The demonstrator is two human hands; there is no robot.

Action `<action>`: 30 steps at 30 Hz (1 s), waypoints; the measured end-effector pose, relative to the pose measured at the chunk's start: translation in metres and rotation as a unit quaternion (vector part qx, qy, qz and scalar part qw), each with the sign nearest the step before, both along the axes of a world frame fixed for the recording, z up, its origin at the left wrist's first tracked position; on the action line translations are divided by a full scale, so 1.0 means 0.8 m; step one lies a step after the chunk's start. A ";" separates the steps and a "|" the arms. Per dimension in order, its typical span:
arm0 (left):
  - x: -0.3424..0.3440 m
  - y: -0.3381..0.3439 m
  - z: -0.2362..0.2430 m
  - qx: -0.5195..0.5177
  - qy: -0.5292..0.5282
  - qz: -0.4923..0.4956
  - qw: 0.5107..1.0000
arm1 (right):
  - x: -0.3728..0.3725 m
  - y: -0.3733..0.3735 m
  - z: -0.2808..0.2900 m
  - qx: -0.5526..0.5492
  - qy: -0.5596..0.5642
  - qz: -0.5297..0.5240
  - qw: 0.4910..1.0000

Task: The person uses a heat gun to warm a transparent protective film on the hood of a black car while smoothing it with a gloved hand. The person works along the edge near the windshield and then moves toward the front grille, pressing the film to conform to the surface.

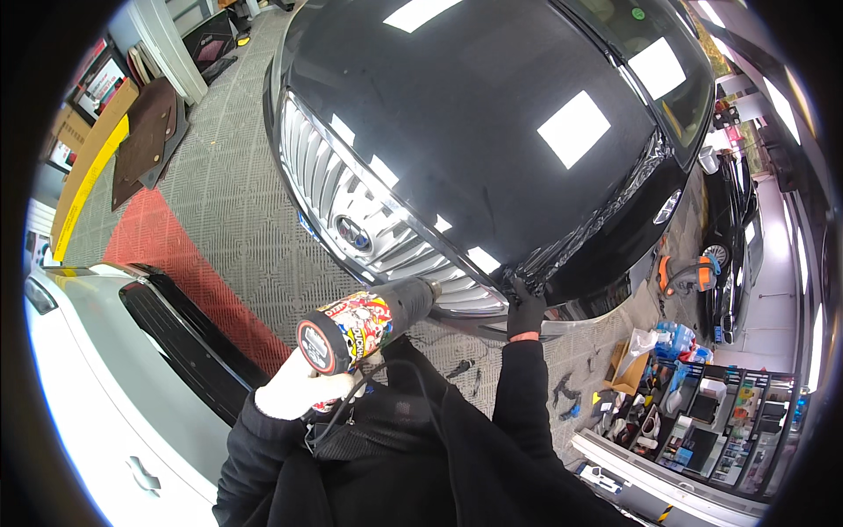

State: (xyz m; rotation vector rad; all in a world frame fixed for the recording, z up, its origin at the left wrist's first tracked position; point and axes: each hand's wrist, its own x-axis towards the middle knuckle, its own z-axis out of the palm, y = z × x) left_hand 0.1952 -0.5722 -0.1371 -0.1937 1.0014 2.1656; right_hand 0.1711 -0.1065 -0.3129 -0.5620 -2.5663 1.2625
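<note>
My left hand (303, 386), in a white glove, is wrapped round the grip of a heat gun (373, 323) covered in colourful stickers. Its dark nozzle points right, just in front of the lower right part of the chrome grille (408, 250). My right hand (527, 314), in a black glove, is at the front corner of the car's black hood (457, 114). Its fingers are closed on the wrinkled edge of a glossy dark film (606, 211), which runs bunched along the hood's right side. The fingertips are partly lost against the dark film.
A white car (114, 378) stands close on my left. At the right are an orange and black tool or machine (689, 274), a cardboard box (627, 367) and a cart of supplies (702, 430). Dark scraps (571, 395) lie on the floor. The heat gun's cord (413, 367) loops before me.
</note>
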 end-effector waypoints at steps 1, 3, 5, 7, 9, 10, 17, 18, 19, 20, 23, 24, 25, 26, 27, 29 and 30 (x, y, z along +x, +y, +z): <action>0.001 0.000 0.000 -0.004 0.009 -0.001 1.000 | 0.001 0.001 -0.002 0.070 -0.014 0.016 0.997; 0.003 -0.002 0.000 -0.006 0.019 -0.002 1.000 | 0.001 0.002 -0.007 0.030 -0.004 0.007 1.000; 0.004 -0.003 -0.001 0.002 0.022 0.003 1.000 | 0.000 0.003 -0.009 -0.044 0.004 -0.016 0.999; 0.004 -0.003 -0.002 -0.008 0.017 0.005 1.000 | -0.003 0.002 -0.009 -0.120 -0.023 -0.059 0.991; 0.005 -0.002 -0.004 -0.016 0.014 0.006 1.000 | -0.003 -0.003 -0.006 -0.122 -0.002 -0.047 0.991; 0.004 -0.002 -0.004 -0.020 0.014 0.007 1.000 | -0.004 -0.006 -0.003 -0.130 -0.014 -0.068 0.989; -0.001 0.003 0.001 -0.017 0.006 0.016 1.000 | -0.023 -0.023 0.005 -0.424 0.067 -0.177 0.886; -0.002 0.004 0.002 -0.023 0.008 0.012 1.000 | -0.026 -0.025 0.005 -0.410 0.069 -0.172 0.893; -0.002 0.004 0.003 -0.024 0.008 0.009 1.000 | -0.028 -0.026 0.006 -0.395 0.057 -0.196 0.896; -0.003 0.004 0.004 -0.025 0.008 0.008 1.000 | -0.030 -0.028 0.007 -0.411 0.082 -0.167 0.892; -0.002 0.004 0.004 -0.023 0.008 0.015 1.000 | -0.026 -0.040 0.010 -0.424 0.116 -0.199 0.876; -0.002 0.004 0.003 -0.019 0.002 0.022 1.000 | -0.022 -0.045 0.011 -0.402 0.128 -0.231 0.877; -0.001 0.005 0.003 -0.016 0.002 0.021 1.000 | -0.018 -0.048 0.012 -0.388 0.151 -0.234 0.878; 0.000 0.004 0.002 -0.013 -0.002 0.025 1.000 | -0.014 -0.048 0.015 -0.324 0.141 -0.219 0.909; 0.001 0.005 0.001 -0.007 -0.004 0.029 1.000 | -0.010 -0.046 0.017 -0.267 0.141 -0.174 0.937; 0.000 0.004 -0.001 -0.003 -0.007 0.017 1.000 | -0.004 -0.035 0.023 -0.202 0.124 -0.089 0.967; 0.000 0.005 -0.002 0.005 -0.009 0.018 1.000 | -0.005 -0.028 0.026 -0.185 0.115 -0.048 0.975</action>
